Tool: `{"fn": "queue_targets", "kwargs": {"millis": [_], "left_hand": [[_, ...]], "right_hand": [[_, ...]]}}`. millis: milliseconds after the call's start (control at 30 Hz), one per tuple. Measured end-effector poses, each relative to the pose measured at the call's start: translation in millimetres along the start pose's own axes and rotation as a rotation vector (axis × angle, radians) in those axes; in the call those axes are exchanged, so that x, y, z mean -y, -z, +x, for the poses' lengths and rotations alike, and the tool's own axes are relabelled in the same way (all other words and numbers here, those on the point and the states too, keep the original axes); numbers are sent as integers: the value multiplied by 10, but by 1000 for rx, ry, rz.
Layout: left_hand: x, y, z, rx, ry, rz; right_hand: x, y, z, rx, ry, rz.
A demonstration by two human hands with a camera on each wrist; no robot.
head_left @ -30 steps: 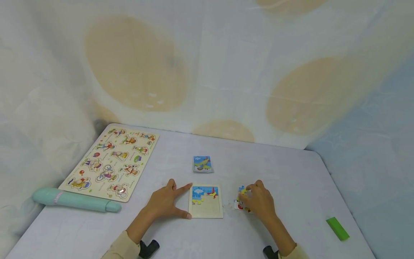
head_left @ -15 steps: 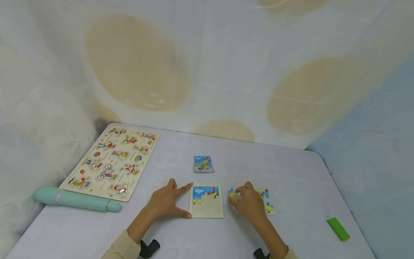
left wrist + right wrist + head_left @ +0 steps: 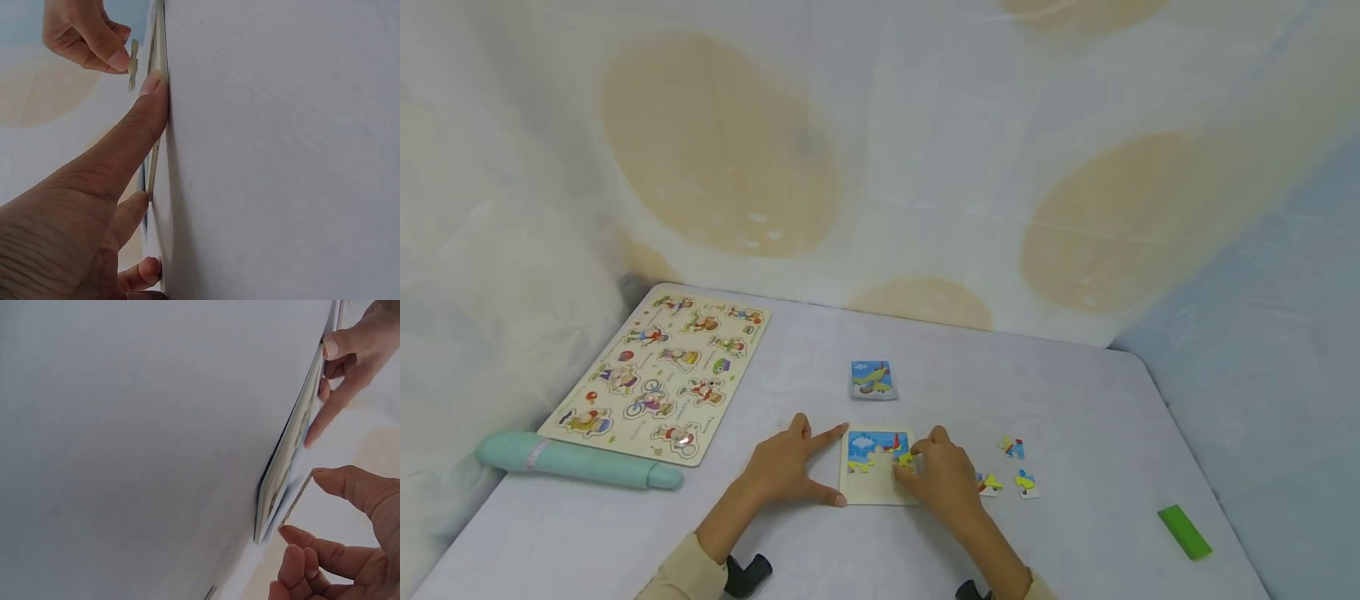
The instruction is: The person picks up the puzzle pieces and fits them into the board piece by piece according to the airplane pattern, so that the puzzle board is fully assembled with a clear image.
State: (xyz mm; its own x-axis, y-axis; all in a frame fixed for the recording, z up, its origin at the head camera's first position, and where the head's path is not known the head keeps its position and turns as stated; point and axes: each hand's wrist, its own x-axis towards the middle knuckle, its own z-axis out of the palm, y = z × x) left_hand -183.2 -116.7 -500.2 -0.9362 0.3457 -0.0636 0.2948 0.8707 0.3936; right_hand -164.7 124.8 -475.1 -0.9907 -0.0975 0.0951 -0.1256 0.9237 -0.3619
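A small wooden puzzle board (image 3: 880, 493) lies on the table, partly filled with blue, red and yellow pieces along its top and left. My left hand (image 3: 782, 467) steadies it, thumb and index finger stretched apart and touching its two left corners. Over the board's right side, my right hand (image 3: 947, 479) pinches a yellow puzzle piece (image 3: 906, 461) between thumb and fingertip. In the right wrist view that puzzle piece (image 3: 297, 499) is seen edge-on, held just off the board (image 3: 284, 469). Loose puzzle pieces (image 3: 1012, 448) lie to the right, one partly behind the right hand.
Behind the board lies a small picture card (image 3: 872, 380) with a yellow plane. A large peg puzzle board (image 3: 655, 375) is at the back left, with a teal cylindrical object (image 3: 576, 463) along its front edge. A green strip (image 3: 1183, 531) lies at the right.
My right hand has come left from the loose pieces to above the board, bringing the yellow puzzle piece and uncovering the others. The left hand stays at the board's corners.
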Motion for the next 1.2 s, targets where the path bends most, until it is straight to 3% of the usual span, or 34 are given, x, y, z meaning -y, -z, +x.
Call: {"fn": "queue_targets", "kwargs": {"millis": [433, 800, 1000, 1200], "left_hand": [[-13, 11, 0, -4, -8, -7], [-5, -6, -9, -16, -1, -3], [5, -25, -6, -14, 1, -4], [17, -22, -7, -21, -11, 6]], "right_hand": [[225, -99, 31, 9, 68, -40], [308, -165, 30, -22, 140, -178], [193, -89, -85, -3, 224, -223], [14, 3, -153, 63, 389, -252]]}}
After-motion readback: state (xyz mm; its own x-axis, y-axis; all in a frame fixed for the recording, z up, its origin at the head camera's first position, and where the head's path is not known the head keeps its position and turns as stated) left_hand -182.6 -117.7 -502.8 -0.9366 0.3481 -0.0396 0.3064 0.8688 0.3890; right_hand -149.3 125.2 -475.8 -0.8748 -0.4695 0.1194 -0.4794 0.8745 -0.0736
